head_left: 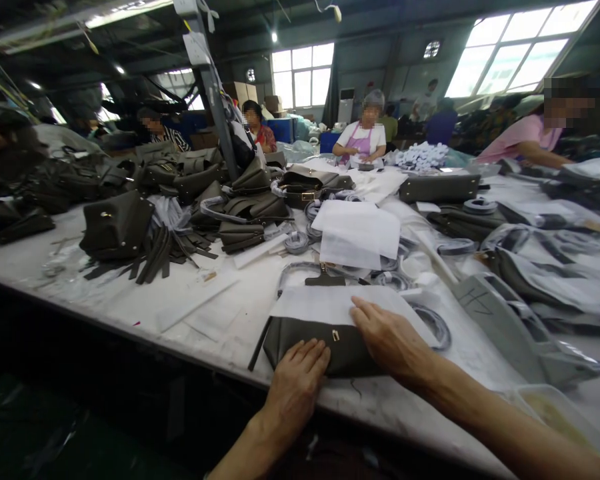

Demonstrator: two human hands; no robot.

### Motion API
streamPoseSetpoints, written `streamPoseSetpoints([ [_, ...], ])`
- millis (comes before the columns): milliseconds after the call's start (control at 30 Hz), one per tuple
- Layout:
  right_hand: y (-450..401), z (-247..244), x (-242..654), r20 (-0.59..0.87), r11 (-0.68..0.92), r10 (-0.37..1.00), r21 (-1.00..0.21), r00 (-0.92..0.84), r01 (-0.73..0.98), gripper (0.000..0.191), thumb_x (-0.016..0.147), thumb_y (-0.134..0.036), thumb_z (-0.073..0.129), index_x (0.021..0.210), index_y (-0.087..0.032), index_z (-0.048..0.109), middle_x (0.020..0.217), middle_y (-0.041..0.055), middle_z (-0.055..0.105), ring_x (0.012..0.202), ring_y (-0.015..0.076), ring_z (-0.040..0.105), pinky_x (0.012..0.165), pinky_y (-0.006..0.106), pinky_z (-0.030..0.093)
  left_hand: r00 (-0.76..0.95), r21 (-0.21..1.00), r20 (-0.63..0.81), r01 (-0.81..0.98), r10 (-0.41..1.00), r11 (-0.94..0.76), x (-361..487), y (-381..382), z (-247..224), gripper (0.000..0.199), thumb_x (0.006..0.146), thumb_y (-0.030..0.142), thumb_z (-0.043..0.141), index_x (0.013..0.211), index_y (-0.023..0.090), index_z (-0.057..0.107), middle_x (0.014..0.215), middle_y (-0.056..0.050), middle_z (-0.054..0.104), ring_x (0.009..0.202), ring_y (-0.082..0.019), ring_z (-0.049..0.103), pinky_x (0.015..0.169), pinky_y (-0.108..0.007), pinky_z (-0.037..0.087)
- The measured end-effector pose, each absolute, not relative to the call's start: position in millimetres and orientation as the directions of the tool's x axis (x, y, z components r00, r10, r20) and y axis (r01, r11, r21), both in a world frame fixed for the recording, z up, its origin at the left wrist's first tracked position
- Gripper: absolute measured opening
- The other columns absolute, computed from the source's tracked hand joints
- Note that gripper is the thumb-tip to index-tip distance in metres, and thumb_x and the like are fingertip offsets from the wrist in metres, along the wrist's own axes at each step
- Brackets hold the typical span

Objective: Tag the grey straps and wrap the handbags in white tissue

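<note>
A dark olive handbag (347, 353) lies at the table's front edge, its gold clasp (335, 335) facing up. My left hand (303, 367) rests flat on the bag's front, left of the clasp, with fingers stretched out. Across the upper part of the bag lies a white sheet (310, 303). My right hand (387, 333) lies on the sheet's right part with its fingers extended, the wrist over the bag's right side. Beyond the sheet, a dark flap (325, 277) with a small buckle and a wrapped handle (290, 270) stick out.
More white sheets (360, 230) lie over wrapped straps behind the bag. Another olive bag (117, 223) and loose dark strips (155, 257) are at left. A grey panel (510, 327) and a clear plastic box (563, 413) stand at right. Several people work around the table.
</note>
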State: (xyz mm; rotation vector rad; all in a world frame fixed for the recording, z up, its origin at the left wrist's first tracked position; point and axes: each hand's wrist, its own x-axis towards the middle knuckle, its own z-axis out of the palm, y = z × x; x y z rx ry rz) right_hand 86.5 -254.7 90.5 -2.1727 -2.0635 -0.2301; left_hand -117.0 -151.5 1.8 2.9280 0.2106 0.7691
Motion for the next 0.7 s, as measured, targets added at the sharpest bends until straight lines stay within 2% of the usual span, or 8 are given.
streamPoseSetpoints([
  [67,-257,87,86,0.202,-0.017,0.979,0.010,0.014,1.000,0.050,0.084,0.001,0.042,0.130,-0.014,0.055,0.127,0.0184,0.064,0.103,0.0257,0.068,0.084,0.035,0.058,0.852,0.124,0.500,0.110,0.158,-0.986,-116,-152,1,0.040,0.093,0.008,0.042,0.129,0.015,0.057,0.126,-0.010,0.066,0.119,-0.023,0.062,0.101,-0.043,0.053],
  [133,-259,75,83,0.166,0.052,0.985,0.009,-0.052,0.999,0.058,0.084,0.001,0.044,0.138,-0.018,0.050,0.130,0.0162,0.063,0.105,0.0259,0.067,0.084,0.037,0.058,0.843,0.135,0.511,0.114,0.167,-0.984,-116,-153,0,0.038,0.093,0.008,0.041,0.127,0.014,0.059,0.121,-0.010,0.069,0.114,-0.024,0.064,0.098,-0.043,0.054],
  [233,-262,52,80,0.110,0.157,0.981,0.009,-0.157,0.988,0.056,0.083,0.001,0.045,0.135,-0.018,0.054,0.138,0.0157,0.058,0.115,0.0301,0.063,0.093,0.047,0.055,0.836,0.163,0.516,0.120,0.188,-0.979,-118,-154,-4,0.036,0.094,0.009,0.041,0.122,0.015,0.061,0.106,-0.010,0.073,0.097,-0.024,0.070,0.088,-0.041,0.058],
  [300,-263,43,81,0.092,0.203,0.976,-0.042,-0.198,0.978,0.053,0.086,0.000,0.044,0.135,-0.018,0.055,0.142,0.0146,0.055,0.123,0.0300,0.058,0.101,0.052,0.049,0.830,0.165,0.527,0.112,0.184,-0.980,-121,-154,-4,0.036,0.094,0.009,0.040,0.122,0.015,0.061,0.101,-0.011,0.073,0.090,-0.023,0.071,0.084,-0.039,0.060],
  [433,-265,39,86,0.112,0.205,0.975,-0.131,-0.191,0.970,0.051,0.090,-0.004,0.044,0.137,-0.021,0.054,0.145,0.0123,0.053,0.130,0.0263,0.052,0.107,0.050,0.043,0.779,0.164,0.623,-0.038,0.073,-0.986,-130,-162,20,0.030,0.093,0.007,0.043,0.115,0.015,0.063,0.095,-0.011,0.074,0.085,-0.020,0.071,0.079,-0.033,0.060],
  [533,-266,37,85,0.128,0.205,0.974,-0.115,-0.190,0.972,0.050,0.090,-0.005,0.045,0.138,-0.020,0.053,0.145,0.0126,0.053,0.131,0.0272,0.051,0.107,0.051,0.043,0.707,0.114,0.703,-0.218,-0.076,-0.969,-128,-175,52,0.030,0.092,0.007,0.044,0.116,0.012,0.062,0.094,-0.010,0.074,0.095,-0.020,0.069,0.089,-0.034,0.058],
  [600,-266,31,81,0.144,0.200,0.972,-0.078,-0.187,0.977,0.046,0.091,-0.008,0.047,0.135,-0.019,0.056,0.144,0.0127,0.054,0.128,0.0295,0.053,0.105,0.053,0.044,0.707,0.085,0.698,-0.237,-0.112,-0.968,-118,-177,65,0.034,0.091,0.008,0.045,0.121,0.010,0.059,0.107,-0.011,0.073,0.112,-0.022,0.064,0.101,-0.038,0.052],
  [700,-266,24,70,0.196,0.141,0.971,0.003,-0.139,0.990,0.044,0.089,-0.007,0.051,0.131,-0.015,0.059,0.137,0.0163,0.059,0.121,0.0327,0.058,0.101,0.054,0.048,0.784,0.166,0.618,-0.050,0.064,-0.985,-96,-166,53,0.037,0.093,0.007,0.041,0.127,0.012,0.054,0.120,-0.013,0.068,0.118,-0.023,0.061,0.103,-0.041,0.050],
])
